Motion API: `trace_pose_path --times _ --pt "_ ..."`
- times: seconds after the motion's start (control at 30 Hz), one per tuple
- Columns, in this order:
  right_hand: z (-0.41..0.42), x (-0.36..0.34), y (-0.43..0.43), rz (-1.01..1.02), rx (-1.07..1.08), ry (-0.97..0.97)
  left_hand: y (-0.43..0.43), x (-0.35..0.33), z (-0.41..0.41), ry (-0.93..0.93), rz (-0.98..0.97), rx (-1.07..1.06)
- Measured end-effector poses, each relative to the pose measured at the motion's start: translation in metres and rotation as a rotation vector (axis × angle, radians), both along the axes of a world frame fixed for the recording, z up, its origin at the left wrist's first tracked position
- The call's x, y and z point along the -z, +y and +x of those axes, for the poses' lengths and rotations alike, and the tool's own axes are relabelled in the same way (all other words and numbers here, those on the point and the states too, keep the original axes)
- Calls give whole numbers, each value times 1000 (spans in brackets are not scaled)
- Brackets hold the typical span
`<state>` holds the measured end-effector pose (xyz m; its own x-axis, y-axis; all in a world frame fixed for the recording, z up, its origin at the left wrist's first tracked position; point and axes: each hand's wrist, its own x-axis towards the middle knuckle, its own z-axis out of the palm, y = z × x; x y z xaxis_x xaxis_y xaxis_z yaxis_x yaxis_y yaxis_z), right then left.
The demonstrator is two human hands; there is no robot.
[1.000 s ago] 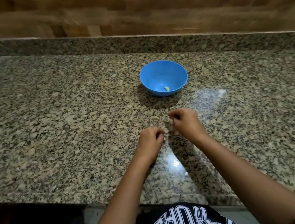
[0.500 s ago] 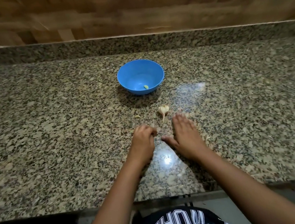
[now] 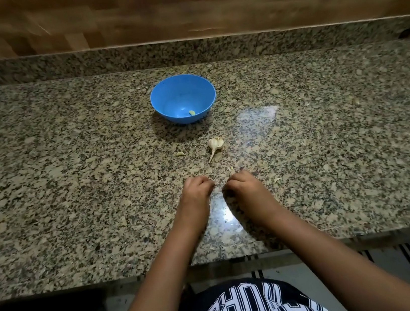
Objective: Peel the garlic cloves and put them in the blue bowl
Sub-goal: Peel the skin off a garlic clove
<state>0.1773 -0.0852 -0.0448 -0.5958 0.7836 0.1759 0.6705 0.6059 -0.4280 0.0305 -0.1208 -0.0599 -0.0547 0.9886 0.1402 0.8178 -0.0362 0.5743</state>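
i see the left hand (image 3: 195, 191) and right hand (image 3: 245, 186) side by side over the counter (image 3: 73, 200), toward its front edge, fingers curled under. i cannot tell whether either grips a clove. the garlic bulb (image 3: 216, 143) lies just beyond them, with a skin scrap (image 3: 180, 154) to its left. nearer the back edge, the blue bowl (image 3: 166, 113) holds one peeled clove (image 3: 192, 112).
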Motion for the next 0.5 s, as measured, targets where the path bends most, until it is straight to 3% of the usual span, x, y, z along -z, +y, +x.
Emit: trace_pose_path --times 0.13,0.27,0.5 --pt "11 -6 2 -191 294 223 -14 -2 14 -27 -63 14" --pt "43 -15 3 -466 602 574 -19 1 25 282 -293 114" --pt "89 -23 7 -574 829 877 25 4 64 375 -291 233"
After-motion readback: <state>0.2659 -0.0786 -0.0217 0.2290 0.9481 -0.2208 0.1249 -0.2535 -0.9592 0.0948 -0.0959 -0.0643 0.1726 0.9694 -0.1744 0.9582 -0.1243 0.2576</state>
